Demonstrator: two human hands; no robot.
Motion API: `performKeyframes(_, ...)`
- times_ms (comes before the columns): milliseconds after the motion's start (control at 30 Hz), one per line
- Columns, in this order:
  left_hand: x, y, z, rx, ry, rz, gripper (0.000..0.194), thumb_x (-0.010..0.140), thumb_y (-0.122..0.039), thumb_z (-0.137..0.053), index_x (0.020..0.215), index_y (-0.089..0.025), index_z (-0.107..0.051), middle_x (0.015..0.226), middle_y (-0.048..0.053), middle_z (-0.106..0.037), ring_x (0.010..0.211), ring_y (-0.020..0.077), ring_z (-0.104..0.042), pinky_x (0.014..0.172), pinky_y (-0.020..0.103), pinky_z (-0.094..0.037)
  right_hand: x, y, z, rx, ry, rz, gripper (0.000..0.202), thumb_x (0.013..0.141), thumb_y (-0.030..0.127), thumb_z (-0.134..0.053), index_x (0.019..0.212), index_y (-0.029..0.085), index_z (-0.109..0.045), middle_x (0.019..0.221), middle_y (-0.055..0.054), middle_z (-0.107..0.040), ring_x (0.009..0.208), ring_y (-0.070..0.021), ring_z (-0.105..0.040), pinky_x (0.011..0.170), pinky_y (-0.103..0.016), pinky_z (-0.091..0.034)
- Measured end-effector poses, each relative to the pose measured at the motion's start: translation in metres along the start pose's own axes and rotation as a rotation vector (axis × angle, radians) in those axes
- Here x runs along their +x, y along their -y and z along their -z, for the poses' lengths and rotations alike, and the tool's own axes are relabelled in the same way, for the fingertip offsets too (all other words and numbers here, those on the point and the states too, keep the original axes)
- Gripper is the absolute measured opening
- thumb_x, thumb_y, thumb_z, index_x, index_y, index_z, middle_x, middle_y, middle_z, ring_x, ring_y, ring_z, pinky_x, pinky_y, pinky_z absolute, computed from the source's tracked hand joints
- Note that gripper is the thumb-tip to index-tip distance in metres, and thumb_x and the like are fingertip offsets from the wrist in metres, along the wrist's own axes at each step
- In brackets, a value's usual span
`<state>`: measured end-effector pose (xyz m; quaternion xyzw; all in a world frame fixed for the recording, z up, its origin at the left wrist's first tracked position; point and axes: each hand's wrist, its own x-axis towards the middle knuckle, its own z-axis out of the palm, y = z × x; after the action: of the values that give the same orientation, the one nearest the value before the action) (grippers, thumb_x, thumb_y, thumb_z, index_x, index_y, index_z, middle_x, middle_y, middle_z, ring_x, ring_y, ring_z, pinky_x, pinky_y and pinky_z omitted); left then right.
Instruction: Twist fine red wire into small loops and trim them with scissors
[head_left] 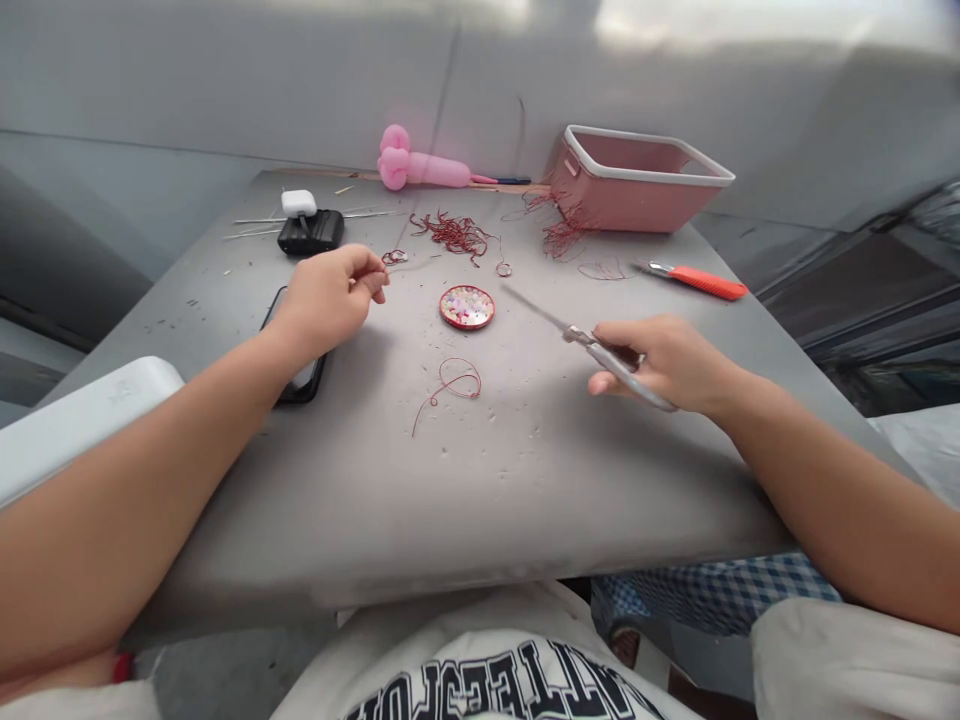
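My right hand (660,365) grips a pair of metal scissors (589,350), its long thin blades pointing left toward the bead dish. My left hand (330,300) hovers above the phone (304,385), thumb and fingertips pinched together; whether something thin is between them I cannot make out. Between the hands lies a small red-rimmed dish (466,307) full of pale and pink beads. Nearer to me, a looped length of red cord (454,385) rests on the grey table (450,500). Beyond the dish are a small coiled cord (504,269) and a heap of red cord pieces (457,235).
A pink basket (637,195) stands at the back right with more red cords (566,230) beside it. An orange-handled utility knife (705,281) lies to the right. At the back are a pink balloon (427,168) and a black box (311,232) carrying a white case (298,203).
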<state>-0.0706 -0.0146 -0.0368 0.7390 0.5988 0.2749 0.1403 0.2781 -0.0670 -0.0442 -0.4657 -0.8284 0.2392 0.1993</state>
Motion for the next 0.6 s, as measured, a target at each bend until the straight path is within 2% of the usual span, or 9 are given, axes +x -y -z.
performKeyframes(100, 0.0, 0.001, 0.001, -0.079, -0.037, 0.063, 0.017, 0.087, -0.035, -0.052, 0.091, -0.023, -0.064, 0.086, 0.007, -0.074, 0.077, 0.0223, -0.063, 0.07, 0.035, -0.045, 0.003, -0.001, 0.009, -0.508, 0.083, -0.176, 0.052, 0.075, 0.069, -0.063, 0.066, 0.021, -0.047, 0.062, -0.002, -0.053, 0.057, -0.0145, -0.039, 0.053, -0.028, -0.025)
performKeyframes(167, -0.001, -0.001, 0.0, -0.109, -0.035, 0.083, 0.016, 0.087, -0.035, -0.052, 0.09, -0.023, -0.063, 0.086, 0.006, -0.074, 0.079, 0.023, -0.064, 0.071, 0.035, -0.045, 0.003, -0.004, 0.017, -0.555, 0.202, -0.265, 0.045, 0.077, 0.066, -0.062, 0.075, 0.021, -0.056, 0.072, -0.004, -0.062, 0.063, -0.0181, -0.049, 0.055, -0.029, -0.031)
performKeyframes(233, -0.003, -0.003, -0.001, -0.112, -0.039, 0.073, 0.015, 0.087, -0.035, -0.053, 0.088, -0.023, -0.062, 0.085, 0.006, -0.074, 0.077, 0.0226, -0.063, 0.071, 0.035, -0.045, 0.003, -0.005, 0.025, -0.505, 0.298, -0.237, 0.041, 0.077, 0.061, -0.063, 0.088, 0.022, -0.064, 0.084, -0.005, -0.067, 0.072, -0.021, -0.057, 0.059, -0.03, -0.04)
performKeyframes(300, -0.005, -0.006, -0.002, -0.105, -0.047, 0.039, 0.015, 0.087, -0.034, -0.053, 0.087, -0.023, -0.062, 0.084, 0.006, -0.074, 0.074, 0.0215, -0.062, 0.071, 0.036, -0.044, 0.002, -0.002, 0.028, -0.483, 0.304, -0.114, 0.037, 0.082, 0.052, -0.06, 0.102, 0.022, -0.067, 0.1, -0.007, -0.069, 0.083, -0.0237, -0.063, 0.068, -0.034, -0.046)
performKeyframes(367, -0.007, -0.008, -0.004, -0.1, -0.058, 0.009, 0.015, 0.087, -0.034, -0.053, 0.089, -0.022, -0.063, 0.083, 0.006, -0.074, 0.072, 0.0202, -0.061, 0.07, 0.035, -0.044, 0.002, 0.008, 0.022, -0.506, 0.218, 0.035, 0.031, 0.087, 0.04, -0.054, 0.106, 0.02, -0.068, 0.108, -0.01, -0.068, 0.09, -0.0255, -0.065, 0.075, -0.037, -0.049)
performKeyframes(467, -0.009, -0.011, -0.005, -0.079, -0.055, -0.014, 0.015, 0.087, -0.032, -0.052, 0.09, -0.023, -0.064, 0.082, 0.005, -0.074, 0.071, 0.019, -0.06, 0.069, 0.034, -0.044, 0.006, 0.032, -0.003, -0.454, 0.072, 0.282, 0.03, 0.088, 0.023, -0.048, 0.109, 0.017, -0.068, 0.108, -0.013, -0.067, 0.097, -0.0253, -0.064, 0.084, -0.039, -0.052)
performKeyframes(533, -0.01, -0.012, -0.006, -0.04, -0.036, -0.012, 0.015, 0.087, -0.03, -0.052, 0.09, -0.023, -0.064, 0.082, 0.004, -0.074, 0.07, 0.0189, -0.061, 0.068, 0.033, -0.044, 0.013, 0.048, -0.024, -0.385, 0.117, 0.45, 0.044, 0.085, 0.018, -0.052, 0.128, 0.016, -0.06, 0.127, -0.017, -0.061, 0.111, -0.0265, -0.061, 0.092, -0.041, -0.052)
performKeyframes(600, -0.011, -0.014, -0.006, 0.001, -0.015, -0.004, 0.015, 0.086, -0.029, -0.052, 0.089, -0.022, -0.065, 0.082, 0.004, -0.075, 0.07, 0.0192, -0.063, 0.069, 0.033, -0.044, 0.024, 0.062, -0.044, -0.439, 0.112, 0.545, 0.053, 0.086, 0.019, -0.055, 0.139, 0.019, -0.052, 0.146, -0.02, -0.046, 0.128, -0.0326, -0.05, 0.101, -0.051, -0.047)
